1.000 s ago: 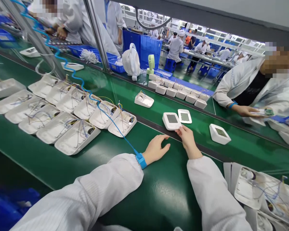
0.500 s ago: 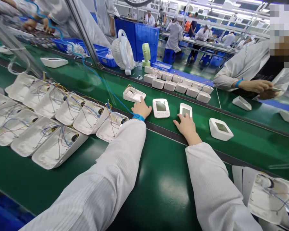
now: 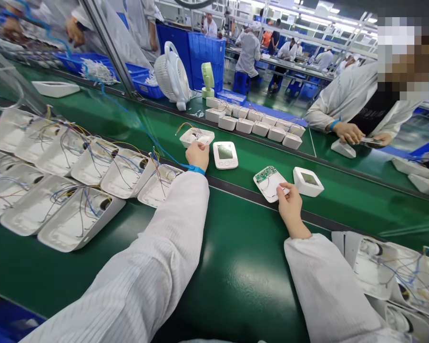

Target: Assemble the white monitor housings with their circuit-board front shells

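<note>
My left hand (image 3: 198, 157), with a blue wrist strap (image 3: 195, 169), is closed on the near edge of an open white plastic housing (image 3: 196, 136) with wires in it. My right hand (image 3: 289, 202) pinches the lower corner of a white front cover (image 3: 270, 183), tilted to show its inner side and a green circuit board (image 3: 266, 174). Between the hands, a white cover with a screen (image 3: 225, 155) lies face up on the green belt. Just beyond my right hand stands a closed white device (image 3: 308, 181) with a screen.
Rows of open housings with loose wires (image 3: 76, 219) stand at the left; more housings (image 3: 375, 267) lie at the lower right. Across the belt are rows of small white housings (image 3: 260, 128), a white fan (image 3: 172, 78) and a co-worker's hands (image 3: 348, 133) at the right.
My right hand has lifted the cover, turned its inner side up and brought it nearer. My left hand has closed on the open housing. The view has shifted slightly right.
</note>
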Demonstrator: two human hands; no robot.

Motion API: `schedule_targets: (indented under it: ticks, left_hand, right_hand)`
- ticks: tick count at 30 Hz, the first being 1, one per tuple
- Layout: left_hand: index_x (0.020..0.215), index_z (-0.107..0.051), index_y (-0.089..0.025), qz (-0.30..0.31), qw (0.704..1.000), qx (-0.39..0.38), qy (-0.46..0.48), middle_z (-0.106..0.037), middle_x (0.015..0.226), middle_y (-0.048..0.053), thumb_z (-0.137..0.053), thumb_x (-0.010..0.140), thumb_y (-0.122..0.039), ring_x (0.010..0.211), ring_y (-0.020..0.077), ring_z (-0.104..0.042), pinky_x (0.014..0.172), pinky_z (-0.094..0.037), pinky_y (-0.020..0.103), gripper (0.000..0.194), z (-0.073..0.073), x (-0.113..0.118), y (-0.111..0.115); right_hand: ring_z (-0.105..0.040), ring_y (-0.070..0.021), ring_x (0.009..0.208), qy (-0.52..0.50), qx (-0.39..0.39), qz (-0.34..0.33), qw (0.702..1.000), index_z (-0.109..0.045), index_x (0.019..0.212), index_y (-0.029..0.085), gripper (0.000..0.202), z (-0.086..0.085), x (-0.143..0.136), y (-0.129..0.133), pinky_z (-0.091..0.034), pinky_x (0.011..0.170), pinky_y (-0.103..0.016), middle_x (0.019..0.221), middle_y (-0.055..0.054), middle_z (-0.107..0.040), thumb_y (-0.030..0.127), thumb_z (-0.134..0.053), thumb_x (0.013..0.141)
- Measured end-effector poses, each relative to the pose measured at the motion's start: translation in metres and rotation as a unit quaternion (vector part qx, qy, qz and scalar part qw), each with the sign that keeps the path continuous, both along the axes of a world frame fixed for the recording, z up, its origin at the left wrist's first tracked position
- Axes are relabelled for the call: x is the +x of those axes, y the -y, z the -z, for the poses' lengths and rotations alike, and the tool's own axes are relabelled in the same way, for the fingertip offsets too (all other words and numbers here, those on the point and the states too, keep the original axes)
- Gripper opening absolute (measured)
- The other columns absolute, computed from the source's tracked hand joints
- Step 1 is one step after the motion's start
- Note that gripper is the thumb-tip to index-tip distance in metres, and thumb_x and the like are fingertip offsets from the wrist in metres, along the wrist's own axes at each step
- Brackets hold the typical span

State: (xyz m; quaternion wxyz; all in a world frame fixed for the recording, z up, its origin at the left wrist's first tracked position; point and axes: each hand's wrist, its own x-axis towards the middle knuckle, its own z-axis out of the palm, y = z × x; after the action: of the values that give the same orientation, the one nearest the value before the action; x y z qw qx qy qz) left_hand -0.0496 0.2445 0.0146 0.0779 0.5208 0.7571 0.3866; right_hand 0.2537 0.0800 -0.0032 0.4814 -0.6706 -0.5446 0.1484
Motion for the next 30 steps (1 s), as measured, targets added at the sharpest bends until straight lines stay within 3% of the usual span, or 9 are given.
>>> schedule_targets:
  ticks: [4, 8, 11, 13, 16, 19, 25, 27, 30]
  left_hand:
    - [0.086, -0.054, -0.019, 0.031, 0.986, 0.148, 0.067, -0.056, 0.071, 0.000, -0.063, 0.083, -0.038, 0.074, 0.0163, -0.058, 0.079, -0.047, 0.030, 0.021, -0.007, 0.019, 0.028]
    - [0.071, -0.051, -0.020, 0.219, 0.940, 0.245, 0.098, -0.051, 0.066, -0.003, -0.075, 0.074, -0.039, 0.063, 0.0137, -0.052, 0.064, -0.043, 0.027, 0.030, 0.002, 0.050, 0.093]
    - [0.075, -0.055, -0.020, 0.454, 0.860, 0.228, 0.037, -0.056, 0.072, -0.001, -0.072, 0.079, -0.040, 0.067, 0.0141, -0.054, 0.062, -0.043, 0.026, 0.026, 0.010, 0.065, 0.158]
    - [0.077, -0.056, -0.020, 0.609, 0.773, 0.174, -0.040, -0.059, 0.076, 0.001, -0.065, 0.086, -0.040, 0.070, 0.0151, -0.056, 0.063, -0.044, 0.026, 0.023, 0.012, 0.069, 0.194]
    - [0.080, -0.058, -0.019, 0.718, 0.685, 0.088, -0.087, -0.064, 0.089, 0.007, -0.060, 0.088, -0.047, 0.078, 0.0175, -0.062, 0.068, -0.048, 0.028, 0.029, 0.011, 0.067, 0.224]
    - [0.094, -0.063, -0.018, 0.734, 0.675, 0.034, -0.067, -0.060, 0.123, 0.016, -0.069, 0.078, -0.055, 0.113, 0.0286, -0.059, 0.091, -0.050, 0.037, 0.041, 0.009, 0.059, 0.222]
    - [0.120, -0.061, -0.018, 0.565, 0.792, 0.000, 0.231, -0.058, 0.130, 0.015, -0.056, 0.087, -0.056, 0.121, 0.0299, -0.055, 0.107, -0.040, 0.048, 0.051, 0.017, 0.065, 0.206]
    - [0.129, -0.057, -0.018, 0.518, 0.771, 0.006, 0.371, -0.057, 0.135, 0.014, -0.060, 0.084, -0.058, 0.128, 0.0313, -0.050, 0.112, -0.036, 0.048, 0.060, 0.022, 0.076, 0.211]
    - [0.129, -0.058, -0.018, 0.442, 0.689, -0.021, 0.575, -0.060, 0.133, 0.010, -0.066, 0.081, -0.054, 0.131, 0.0310, -0.048, 0.115, -0.034, 0.046, 0.061, 0.021, 0.092, 0.224]
  right_hand:
    - [-0.046, -0.0130, 0.053, -0.114, -0.004, 0.020, 0.993, -0.059, 0.110, 0.015, 0.044, 0.008, 0.004, 0.023, -0.039, 0.051, -0.026, 0.062, 0.004, -0.050, 0.046, -0.059, 0.079]
    - [-0.052, -0.0125, 0.059, -0.202, 0.006, 0.052, 0.978, -0.046, 0.129, 0.015, 0.060, 0.010, 0.010, 0.031, -0.046, 0.055, -0.027, 0.084, -0.002, -0.061, 0.044, -0.059, 0.078]
    - [-0.054, -0.0120, 0.063, -0.257, 0.015, 0.066, 0.964, -0.031, 0.143, 0.015, 0.078, 0.009, 0.016, 0.029, -0.048, 0.057, -0.027, 0.096, -0.006, -0.064, 0.043, -0.060, 0.076]
    - [-0.054, -0.0118, 0.064, -0.296, 0.009, 0.045, 0.954, -0.029, 0.145, 0.015, 0.083, 0.008, 0.019, 0.026, -0.047, 0.056, -0.026, 0.099, -0.006, -0.065, 0.042, -0.062, 0.074]
    - [-0.054, -0.0099, 0.062, -0.362, -0.006, -0.011, 0.932, -0.044, 0.138, 0.018, 0.076, 0.005, 0.019, 0.025, -0.043, 0.052, -0.022, 0.099, -0.005, -0.067, 0.040, -0.068, 0.069]
    - [-0.056, -0.0086, 0.065, -0.448, -0.029, -0.080, 0.890, -0.057, 0.125, 0.021, 0.067, -0.003, 0.011, 0.030, -0.043, 0.052, -0.019, 0.100, -0.003, -0.068, 0.034, -0.077, 0.063]
    - [-0.060, -0.0098, 0.066, -0.437, -0.062, -0.193, 0.876, -0.059, 0.127, 0.026, 0.064, -0.038, -0.015, 0.055, -0.047, 0.051, -0.019, 0.097, 0.000, -0.070, 0.036, -0.079, 0.067]
    - [-0.063, -0.0123, 0.071, -0.373, -0.086, -0.252, 0.889, -0.057, 0.130, 0.026, 0.065, -0.047, -0.026, 0.066, -0.050, 0.055, -0.021, 0.099, -0.001, -0.071, 0.038, -0.078, 0.070]
    - [-0.067, -0.0180, 0.086, -0.241, -0.131, -0.329, 0.903, -0.054, 0.134, 0.024, 0.063, -0.056, -0.036, 0.078, -0.055, 0.071, -0.030, 0.107, -0.005, -0.071, 0.042, -0.073, 0.076]
